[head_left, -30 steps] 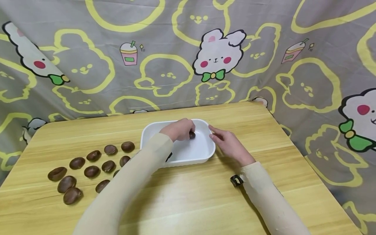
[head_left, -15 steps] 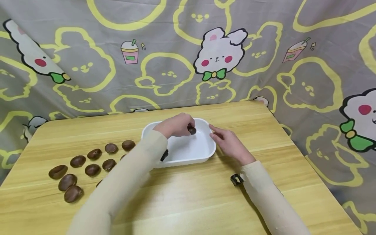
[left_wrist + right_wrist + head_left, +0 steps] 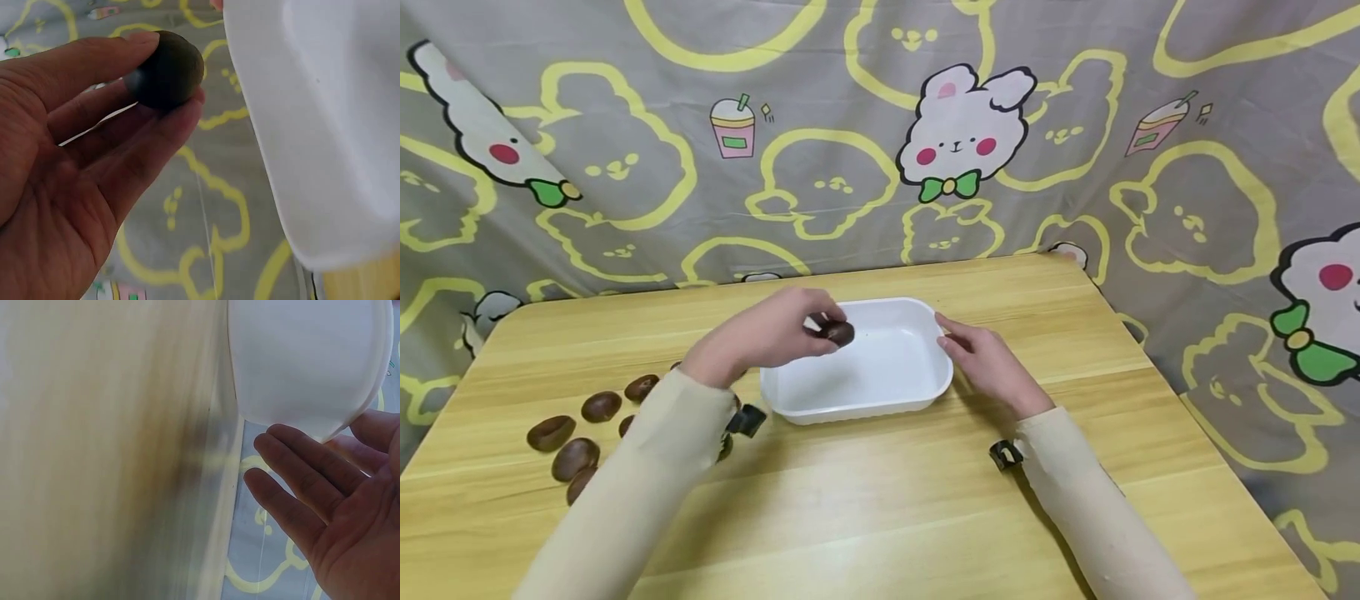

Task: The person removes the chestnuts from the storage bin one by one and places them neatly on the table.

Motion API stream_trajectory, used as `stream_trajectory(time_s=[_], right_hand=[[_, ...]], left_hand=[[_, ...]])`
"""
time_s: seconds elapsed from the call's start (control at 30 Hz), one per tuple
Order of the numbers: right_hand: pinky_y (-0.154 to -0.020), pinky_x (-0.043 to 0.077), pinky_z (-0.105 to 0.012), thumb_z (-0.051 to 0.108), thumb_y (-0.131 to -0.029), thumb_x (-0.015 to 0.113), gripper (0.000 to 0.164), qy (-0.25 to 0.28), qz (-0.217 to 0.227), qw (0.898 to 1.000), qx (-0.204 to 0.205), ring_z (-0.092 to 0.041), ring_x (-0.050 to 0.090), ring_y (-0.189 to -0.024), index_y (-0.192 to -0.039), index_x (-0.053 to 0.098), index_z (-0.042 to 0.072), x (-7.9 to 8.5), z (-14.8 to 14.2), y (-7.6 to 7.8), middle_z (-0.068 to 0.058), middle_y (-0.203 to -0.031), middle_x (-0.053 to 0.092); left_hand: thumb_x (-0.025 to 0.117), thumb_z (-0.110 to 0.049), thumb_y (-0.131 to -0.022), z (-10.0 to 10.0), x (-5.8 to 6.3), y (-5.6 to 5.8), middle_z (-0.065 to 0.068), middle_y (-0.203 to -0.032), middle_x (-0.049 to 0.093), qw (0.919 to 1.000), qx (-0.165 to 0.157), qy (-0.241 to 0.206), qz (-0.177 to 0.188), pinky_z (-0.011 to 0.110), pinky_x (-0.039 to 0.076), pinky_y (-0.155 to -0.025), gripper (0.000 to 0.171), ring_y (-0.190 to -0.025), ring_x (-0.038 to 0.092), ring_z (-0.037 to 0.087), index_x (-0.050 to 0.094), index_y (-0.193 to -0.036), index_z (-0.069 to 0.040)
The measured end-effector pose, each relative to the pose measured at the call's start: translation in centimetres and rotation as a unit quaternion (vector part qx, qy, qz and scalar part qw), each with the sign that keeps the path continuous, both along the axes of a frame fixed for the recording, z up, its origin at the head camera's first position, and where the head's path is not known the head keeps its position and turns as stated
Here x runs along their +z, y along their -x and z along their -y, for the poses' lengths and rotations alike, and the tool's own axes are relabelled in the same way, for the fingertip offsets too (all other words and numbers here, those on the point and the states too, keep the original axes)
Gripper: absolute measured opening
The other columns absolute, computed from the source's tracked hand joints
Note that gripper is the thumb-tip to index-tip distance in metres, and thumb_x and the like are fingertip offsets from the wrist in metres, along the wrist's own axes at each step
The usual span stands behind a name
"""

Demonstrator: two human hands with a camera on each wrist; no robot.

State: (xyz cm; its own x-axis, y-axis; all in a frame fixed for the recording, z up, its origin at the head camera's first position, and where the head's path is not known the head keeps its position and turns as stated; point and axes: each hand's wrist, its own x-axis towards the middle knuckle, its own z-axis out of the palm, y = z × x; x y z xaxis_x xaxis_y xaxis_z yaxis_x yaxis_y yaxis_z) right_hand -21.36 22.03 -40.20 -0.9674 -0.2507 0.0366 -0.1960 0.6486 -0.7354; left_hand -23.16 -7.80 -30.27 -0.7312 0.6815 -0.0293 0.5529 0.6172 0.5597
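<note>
My left hand (image 3: 767, 329) pinches a dark brown chestnut (image 3: 839, 333) between thumb and fingertips, over the left part of a white rectangular tray (image 3: 880, 367). Close up in the left wrist view, the chestnut (image 3: 169, 72) shows dark and rounded, held at the tips of the fingers. At the tray's right end, my right hand (image 3: 988, 358) touches the outer side near the rim. In the right wrist view its fingers (image 3: 306, 472) are nearly straight, against the tray's end wall (image 3: 306, 369). No chestnut shows inside the tray.
Several more chestnuts (image 3: 601, 407) lie on the left of the wooden table (image 3: 887, 508), some hidden behind the left sleeve (image 3: 640, 475). A grey curtain (image 3: 820, 83) with cartoon prints hangs behind the table and along its right side. Black wrist straps (image 3: 746, 420) show at both cuffs.
My left hand has lifted the chestnut from the tray's right half and carried it left, to above the tray's left part. My right hand stays at the tray's right end.
</note>
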Motion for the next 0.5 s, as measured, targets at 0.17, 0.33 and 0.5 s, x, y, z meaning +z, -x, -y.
stream_trajectory(time_s=[0.17,0.33,0.5], right_hand=[[-0.09,0.042,-0.033,0.035,-0.094,0.044,0.044,-0.006,0.0,1.0,0.002,-0.014,0.048,-0.11,-0.135,0.04,0.019,0.0,0.1,0.1,-0.006,-0.13,0.045],[-0.091,0.041,-0.034,0.036,-0.094,0.043,0.045,-0.01,0.002,1.0,0.005,-0.014,0.046,-0.112,-0.136,0.038,0.02,0.0,-0.1,0.0,-0.004,-0.132,0.043],[-0.092,0.04,-0.035,0.036,-0.094,0.044,0.045,-0.009,-0.002,1.0,0.008,-0.014,0.045,-0.113,-0.136,0.038,0.02,0.0,-0.1,0.0,-0.003,-0.133,0.042]], left_hand=[[0.069,-0.019,-0.079,3.9,-0.4,-2.8,-0.004,-0.097,0.059,0.999,0.037,-0.021,0.017,0.03,0.047,-0.074,0.028,-0.088,0.056,0.01,0.062,-0.105,-0.014],[0.068,-0.019,-0.08,7.6,-1.2,-5.7,-0.006,-0.098,0.059,0.9957,0.067,-0.039,0.051,0.028,0.049,-0.073,0.026,-0.088,0.057,0.01,0.061,-0.105,-0.018],[0.068,-0.031,-0.08,11.3,-2.0,-8.8,-0.01,-0.098,0.059,0.9925,0.119,-0.02,0.021,0.028,0.049,-0.073,0.027,-0.091,0.055,0.009,0.061,-0.105,-0.025]])
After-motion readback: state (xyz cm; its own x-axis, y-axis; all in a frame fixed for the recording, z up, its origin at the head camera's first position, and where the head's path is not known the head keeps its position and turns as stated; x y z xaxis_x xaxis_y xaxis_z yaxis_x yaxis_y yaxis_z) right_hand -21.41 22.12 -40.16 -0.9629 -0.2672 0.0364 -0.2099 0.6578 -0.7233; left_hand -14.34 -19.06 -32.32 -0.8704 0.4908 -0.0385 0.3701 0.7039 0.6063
